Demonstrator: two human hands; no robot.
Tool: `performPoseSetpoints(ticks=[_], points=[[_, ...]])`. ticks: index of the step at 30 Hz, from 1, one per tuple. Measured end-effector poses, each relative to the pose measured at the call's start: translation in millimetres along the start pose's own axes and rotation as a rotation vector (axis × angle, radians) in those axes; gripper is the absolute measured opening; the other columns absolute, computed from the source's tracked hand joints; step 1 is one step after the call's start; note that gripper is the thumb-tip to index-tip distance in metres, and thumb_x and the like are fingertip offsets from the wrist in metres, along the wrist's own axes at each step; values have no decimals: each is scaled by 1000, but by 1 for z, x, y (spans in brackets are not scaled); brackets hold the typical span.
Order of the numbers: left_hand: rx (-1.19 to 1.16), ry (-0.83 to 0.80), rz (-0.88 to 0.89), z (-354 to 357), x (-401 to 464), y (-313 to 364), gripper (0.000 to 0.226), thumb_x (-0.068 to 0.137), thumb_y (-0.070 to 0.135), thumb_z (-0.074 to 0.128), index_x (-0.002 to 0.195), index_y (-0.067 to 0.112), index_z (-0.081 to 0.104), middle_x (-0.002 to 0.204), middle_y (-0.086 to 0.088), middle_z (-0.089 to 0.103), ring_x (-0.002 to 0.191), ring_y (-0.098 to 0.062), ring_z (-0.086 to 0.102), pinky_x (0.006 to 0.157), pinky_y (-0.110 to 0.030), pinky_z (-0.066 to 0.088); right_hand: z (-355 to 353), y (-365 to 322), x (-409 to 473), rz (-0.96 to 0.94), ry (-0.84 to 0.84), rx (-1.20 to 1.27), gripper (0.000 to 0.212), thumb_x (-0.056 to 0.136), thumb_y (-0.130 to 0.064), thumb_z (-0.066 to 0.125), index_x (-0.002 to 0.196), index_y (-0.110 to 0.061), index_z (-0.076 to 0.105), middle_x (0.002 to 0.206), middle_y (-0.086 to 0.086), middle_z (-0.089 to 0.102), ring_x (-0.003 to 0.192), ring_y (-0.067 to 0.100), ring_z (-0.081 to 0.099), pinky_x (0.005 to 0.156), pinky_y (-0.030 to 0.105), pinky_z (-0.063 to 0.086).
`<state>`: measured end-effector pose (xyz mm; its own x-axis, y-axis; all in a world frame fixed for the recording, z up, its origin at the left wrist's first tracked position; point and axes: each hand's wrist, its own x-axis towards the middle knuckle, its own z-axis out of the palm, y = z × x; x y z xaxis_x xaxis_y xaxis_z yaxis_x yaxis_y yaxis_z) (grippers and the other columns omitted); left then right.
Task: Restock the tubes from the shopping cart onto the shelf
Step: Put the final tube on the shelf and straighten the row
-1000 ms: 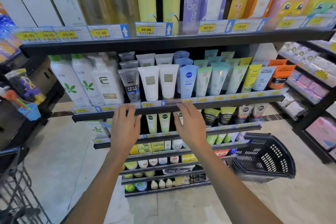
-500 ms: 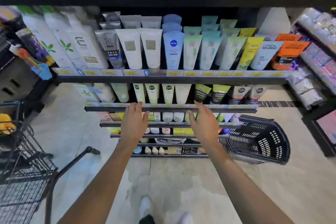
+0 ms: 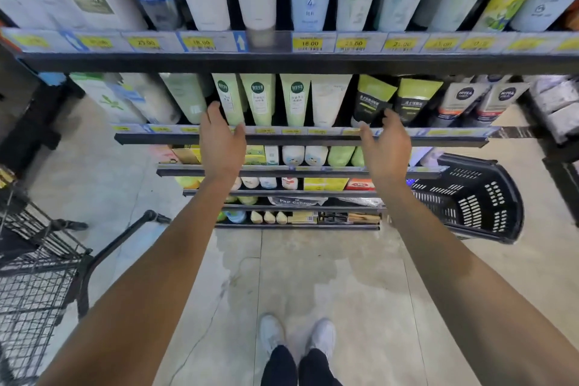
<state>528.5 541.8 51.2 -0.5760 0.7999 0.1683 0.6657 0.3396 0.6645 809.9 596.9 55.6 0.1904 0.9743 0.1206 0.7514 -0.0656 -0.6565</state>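
Reaching toward a store shelf [image 3: 300,138], a person holds both bare hands at its front edge, neither holding anything. The left hand [image 3: 221,142] has its fingers loosely extended, fingertips near a pale green tube [image 3: 228,97] standing in the row. The right hand [image 3: 387,144] is spread with relaxed fingers just before a black-and-lime tube [image 3: 371,100]. More tubes line the shelf above [image 3: 282,63]. A wire shopping cart [image 3: 34,276] stands at the lower left edge; its contents cannot be made out. A black plastic basket [image 3: 473,200] sits on the floor at right.
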Motion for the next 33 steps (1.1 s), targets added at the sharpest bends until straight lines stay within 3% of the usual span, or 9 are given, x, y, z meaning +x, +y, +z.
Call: performPoseSetpoints(ticks=[8,13,17,21,25,29,33], points=[[-76,-28,-93,13,22,-11,68,95,23,69,151,8,34,150,-13,43,127,-33,54,104,-42,45,20,1,15,45,42,43,72,97,-44,66,153,-6,41,145,12,59,133,29,55,105,38,46],[-200,-52,-140,17,34,-10,71,90,18,74,149,8,37,139,-11,56,122,-27,58,103,-40,49,30,-1,22,83,58,130,75,93,-41,73,150,-6,41,130,9,67,118,28,64,93,35,50],[-232,-65,-142,20,39,-15,51,86,11,72,131,13,48,122,-7,67,108,-25,65,94,-46,56,32,-6,27,116,72,150,74,92,-39,75,148,-4,40,113,7,69,102,26,66,79,29,44],[-247,-66,-133,23,41,-17,39,86,9,71,120,12,50,113,-4,67,102,-24,65,90,-42,57,35,-8,32,147,97,154,72,90,-42,76,142,-6,42,100,5,65,94,29,67,69,30,42],[-253,-58,-136,26,43,-14,43,87,11,76,120,6,49,110,-4,67,98,-21,63,84,-33,53,39,-9,37,161,118,161,71,89,-39,78,141,-7,42,114,10,68,104,30,66,73,30,43],[-225,-31,-129,27,42,-14,43,87,17,77,117,7,49,113,-7,69,100,-26,66,86,-39,55,43,-9,42,160,138,145,71,88,-38,79,141,-6,44,124,10,68,114,30,64,84,36,51],[-190,-10,-120,28,41,-16,43,87,22,78,116,8,49,116,-8,68,105,-29,65,88,-43,56,43,-5,45,152,141,115,61,89,-36,78,133,-7,48,118,10,69,108,30,66,77,32,48]])
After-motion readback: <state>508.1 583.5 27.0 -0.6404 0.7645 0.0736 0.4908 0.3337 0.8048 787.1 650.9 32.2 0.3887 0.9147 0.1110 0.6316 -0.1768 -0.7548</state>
